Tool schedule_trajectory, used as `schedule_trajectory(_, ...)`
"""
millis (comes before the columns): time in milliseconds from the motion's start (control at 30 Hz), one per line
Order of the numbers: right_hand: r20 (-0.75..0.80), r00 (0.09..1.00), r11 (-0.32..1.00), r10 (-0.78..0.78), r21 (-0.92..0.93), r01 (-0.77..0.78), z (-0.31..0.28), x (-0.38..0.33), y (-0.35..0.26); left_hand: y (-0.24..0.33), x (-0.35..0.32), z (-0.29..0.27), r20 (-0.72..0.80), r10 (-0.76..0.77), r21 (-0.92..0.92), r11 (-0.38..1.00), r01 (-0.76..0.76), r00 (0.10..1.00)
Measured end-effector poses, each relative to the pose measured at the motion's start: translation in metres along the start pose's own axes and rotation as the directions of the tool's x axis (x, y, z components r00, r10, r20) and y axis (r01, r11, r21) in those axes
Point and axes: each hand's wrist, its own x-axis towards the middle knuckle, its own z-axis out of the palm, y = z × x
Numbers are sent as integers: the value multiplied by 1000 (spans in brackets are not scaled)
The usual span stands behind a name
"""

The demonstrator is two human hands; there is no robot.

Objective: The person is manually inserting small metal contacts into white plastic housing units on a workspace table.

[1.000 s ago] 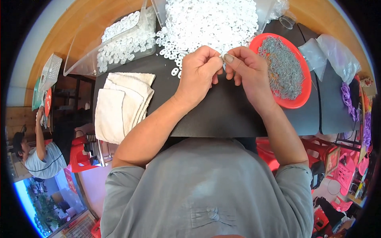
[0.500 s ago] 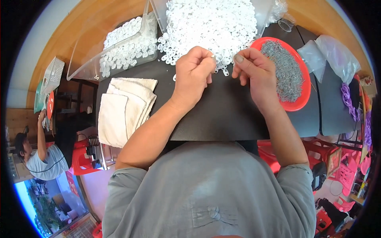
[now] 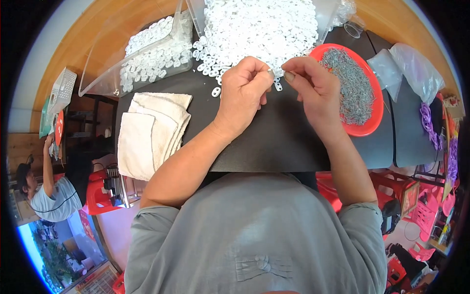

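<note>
Presently our left hand point(image 3: 246, 95) and right hand point(image 3: 318, 90) face each other just apart; whether either pinches anything we cannot tell. In our view, white pieces point(image 3: 259, 34) heap at twelve o'clock, a red bowl point(image 3: 363, 129) of pins point(image 3: 350, 88) at two, cloths point(image 3: 138, 147) at nine

Cloths point(image 3: 139, 144) near left on table point(image 3: 279, 139), tub point(image 3: 107, 74) far left, bowl point(image 3: 364, 128) right, pieces point(image 3: 259, 36) heaped far between tub and bowl
</note>
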Motion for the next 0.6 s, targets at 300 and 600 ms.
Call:
schedule_trajectory(300, 26, 931, 884, -363, -306, 353, 4, 2, 1, -1, 0, -2, 31, -27, 20, 999, 27, 999)
schedule_trajectory(600, 65, 912, 830, -406, -391, 397, 2, 2, 5, 0, -1, -1, 64, -38, 13, 999, 37, 997)
